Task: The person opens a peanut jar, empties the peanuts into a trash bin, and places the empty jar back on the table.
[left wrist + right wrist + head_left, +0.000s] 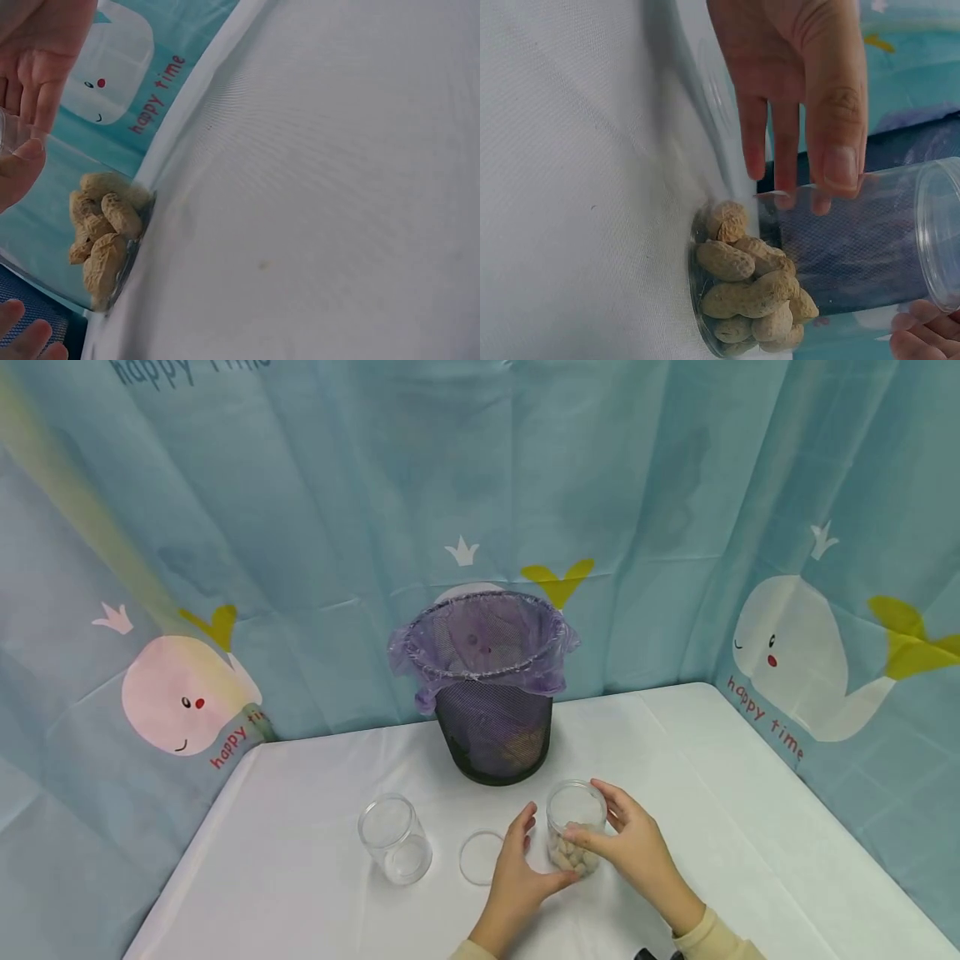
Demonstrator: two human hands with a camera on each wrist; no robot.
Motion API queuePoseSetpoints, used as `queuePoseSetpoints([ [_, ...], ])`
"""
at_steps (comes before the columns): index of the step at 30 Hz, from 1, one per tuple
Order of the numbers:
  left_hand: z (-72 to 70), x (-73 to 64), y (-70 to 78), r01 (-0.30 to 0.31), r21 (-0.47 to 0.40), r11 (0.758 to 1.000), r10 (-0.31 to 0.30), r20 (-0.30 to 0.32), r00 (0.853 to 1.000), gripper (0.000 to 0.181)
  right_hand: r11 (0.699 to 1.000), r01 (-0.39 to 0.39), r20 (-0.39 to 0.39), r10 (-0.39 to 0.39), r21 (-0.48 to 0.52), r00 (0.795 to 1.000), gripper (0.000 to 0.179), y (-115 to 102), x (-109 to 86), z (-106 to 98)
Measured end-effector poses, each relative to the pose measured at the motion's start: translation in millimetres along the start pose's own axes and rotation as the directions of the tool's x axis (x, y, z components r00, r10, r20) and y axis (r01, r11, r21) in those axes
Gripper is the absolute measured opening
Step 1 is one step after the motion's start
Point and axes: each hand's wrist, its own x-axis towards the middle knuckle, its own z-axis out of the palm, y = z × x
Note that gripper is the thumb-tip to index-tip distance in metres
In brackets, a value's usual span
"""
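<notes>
A clear plastic jar (pixel 574 818), part-filled with unshelled peanuts (pixel 751 294), is stood upright on the white table (pixel 675 760), its long axis vertical, mouth facing up. It is gripped by the right hand (pixel 633 837); the left hand (pixel 519 867) is spread wide beside it, thumb contact unclear.

The peanuts (pixel 754 296) are tan and net-patterned, their jar (pixel 855 225) colourless, the tablecloth (pixel 270 860) white, the mesh bin (pixel 480 752) black, its liner (pixel 517 680) purple, the curtain (pixel 450 468) teal with pale whales (pixel 798 647) and red lettering (pixel 765 718), and the barely visible sleeves (pixel 712 937) seemingly cream.
</notes>
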Motion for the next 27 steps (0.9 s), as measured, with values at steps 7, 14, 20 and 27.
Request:
queuePoseSetpoints([
  [7,6.2,2.3,-1.4,0.038,-0.059,0.998,-0.037,0.023,0.999,0.104,1.000,-0.003,-0.012,0.003,-0.025,1.000,0.089,0.1,1.3,2.9],
  [14,10.0,4.2,-1.6,0.043,-0.055,0.998,-0.041,0.030,0.999,0.103,0.999,0.001,-0.019,-0.001,-0.032,1.000,0.092,1.1,1.0,5.0],
  [20,13.1,6.0,-3.2,0.047,-0.075,0.996,-0.044,0.044,0.998,0.104,0.999,-0.003,-0.022,0.002,-0.040,1.000,0.091,1.6,0.9,6.0],
  [27,16.8,8.8,-4.2,0.085,-0.101,0.991,-0.080,0.061,0.995,0.106,0.999,-0.004,-0.040,0.003,-0.036,0.999,0.088,0.3,-0.3,6.1],
])
